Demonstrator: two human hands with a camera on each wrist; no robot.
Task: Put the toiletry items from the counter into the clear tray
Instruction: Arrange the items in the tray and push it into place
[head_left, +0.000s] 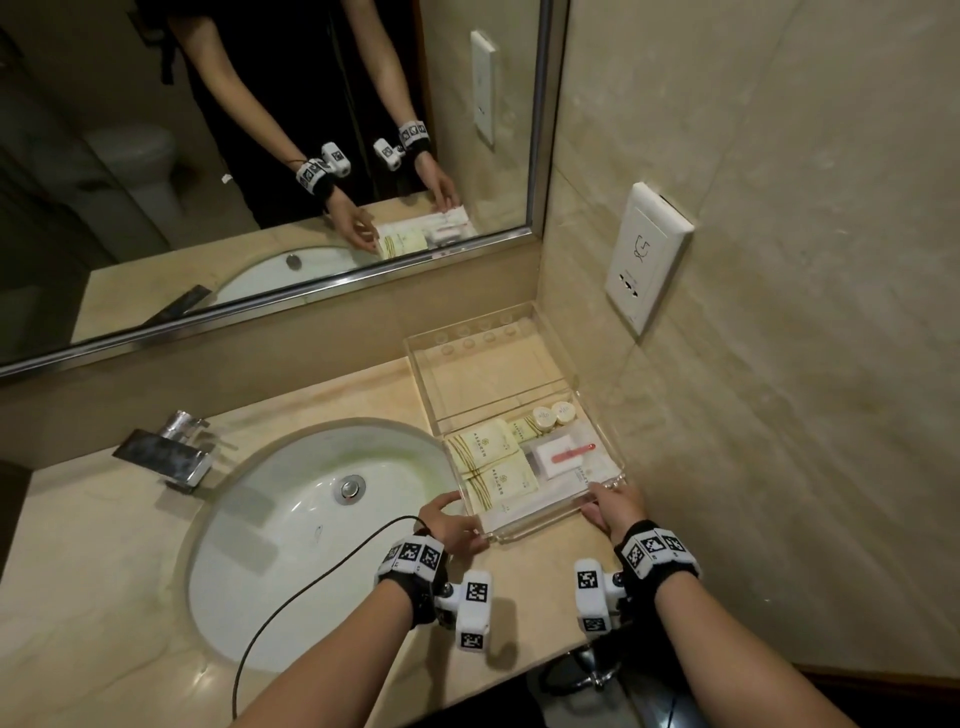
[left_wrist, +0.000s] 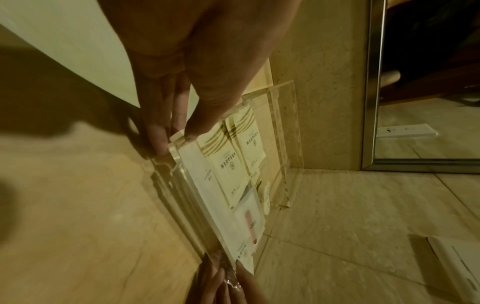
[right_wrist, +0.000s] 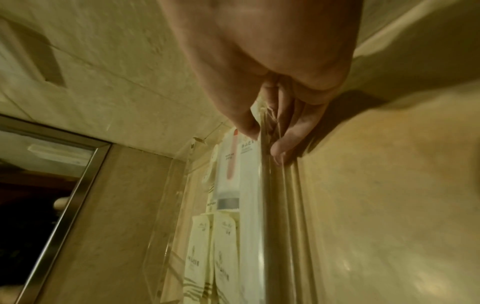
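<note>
item: clear tray (head_left: 423, 358), acrylic, rectangular, on the counter (head_left: 104, 571) in the corner where mirror wall and side wall meet; from the sink (head_left: 291, 519) it lies at about 3 o'clock. long axis runs 12 to 6 o'clock, far end toward the mirror (head_left: 260, 156), near end toward the person.

contents: two cream sachets (head_left: 488, 462) in the near left part; two round caps (head_left: 553, 415) at the 12 o'clock side of them; a white packet with a pink strip (head_left: 566, 454) at the right; a long white sleeve (head_left: 530, 501) along the near wall. far half of tray holds nothing that can be made out. no loose toiletry shows on the counter, so loading looks finished, as a judgement.

left hand (head_left: 449, 522): at the tray's near left corner, thumb over the rim, fingers (left_wrist: 158, 131) down the outside, pinching the wall.

right hand (head_left: 615, 506): at the near right corner, thumb inside the near wall, fingers (right_wrist: 291, 131) outside it, clamped on the wall.

governing relation: tray lies dead ahead at 12 o'clock from both hands, each equally near, one per near corner. any push along the long axis sends it toward the mirror wall; uneven pressure would probably skew it against the side wall.

also present: tap (head_left: 166, 452), wall socket (head_left: 644, 260).
</note>
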